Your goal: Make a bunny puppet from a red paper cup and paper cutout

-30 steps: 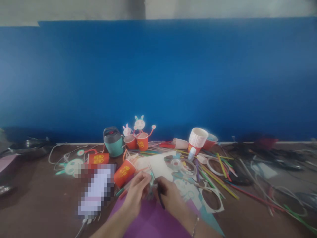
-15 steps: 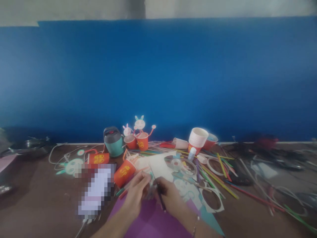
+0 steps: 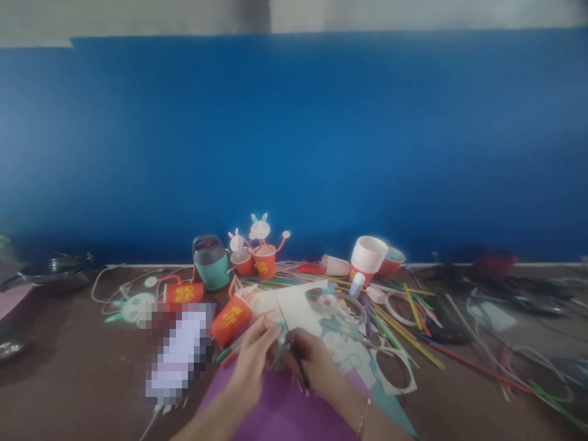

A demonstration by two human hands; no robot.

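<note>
Over a purple sheet (image 3: 275,410) my two hands are close together. My right hand (image 3: 316,361) is closed round black-handled scissors (image 3: 301,366), whose thin blade points up and away. Pinched in my left hand (image 3: 255,352) is a small piece of paper (image 3: 282,327) with a pale teal tint; its shape is mostly hidden by the fingers. A white sheet (image 3: 298,303) lies just beyond the hands. Left of them, a red paper cup (image 3: 232,320) is tipped over, with markers beside it.
Rabbit-faced paper cups (image 3: 264,262) stand at the back by a teal jar (image 3: 211,263). To the right are stacked paper cups (image 3: 367,254), a glue stick (image 3: 357,285), tape rolls (image 3: 351,309) and scattered coloured sticks (image 3: 408,340). A phone (image 3: 181,352) lies left.
My right hand and the scissors have shifted very slightly at the small paper piece. The left hand keeps nearly the same place.
</note>
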